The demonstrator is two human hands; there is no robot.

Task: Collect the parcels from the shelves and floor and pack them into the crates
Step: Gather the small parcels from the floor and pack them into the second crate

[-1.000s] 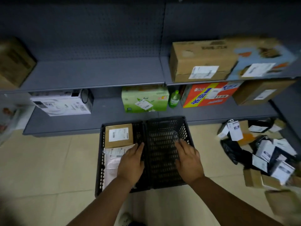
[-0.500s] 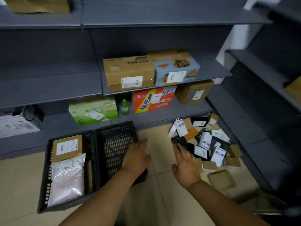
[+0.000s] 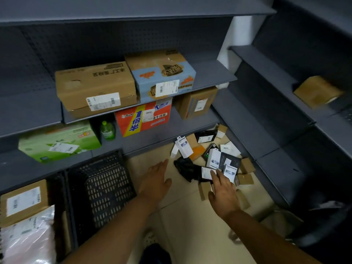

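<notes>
Both hands are empty and spread flat, fingers apart, over the tiled floor (image 3: 186, 225). The right hand (image 3: 223, 191) reaches toward the near edge of a heap of small parcels (image 3: 215, 159) lying on the floor to the right, in the corner where two runs of grey shelves (image 3: 205, 77) meet. Its fingertips (image 3: 213, 173) are over a white-labelled black packet (image 3: 206, 173) at the near side of the heap; whether they touch it cannot be told, and the grip has closed on nothing. The left hand (image 3: 157, 180) hovers open over bare floor, between the heap and the black crate (image 3: 102, 189), with a black plastic bag (image 3: 185, 167) just to its right.

The heap holds small white boxes, black packets and little brown cartons, jumbled and overlapping. To the left stands the black crate, its near compartment bare mesh. Farther left a second compartment (image 3: 61, 212) holds a brown labelled box (image 3: 23, 201) and, nearer, a clear plastic mailer (image 3: 28, 239).

On the shelves behind: a large brown carton (image 3: 95, 88) and a blue-and-brown carton (image 3: 162, 73) side by side on the upper shelf; below them a green box (image 3: 57, 141), a green bottle (image 3: 108, 130), a red-and-yellow box (image 3: 144, 117) and a brown box (image 3: 196, 101). One more brown carton (image 3: 317, 91) sits on the right-hand shelves
</notes>
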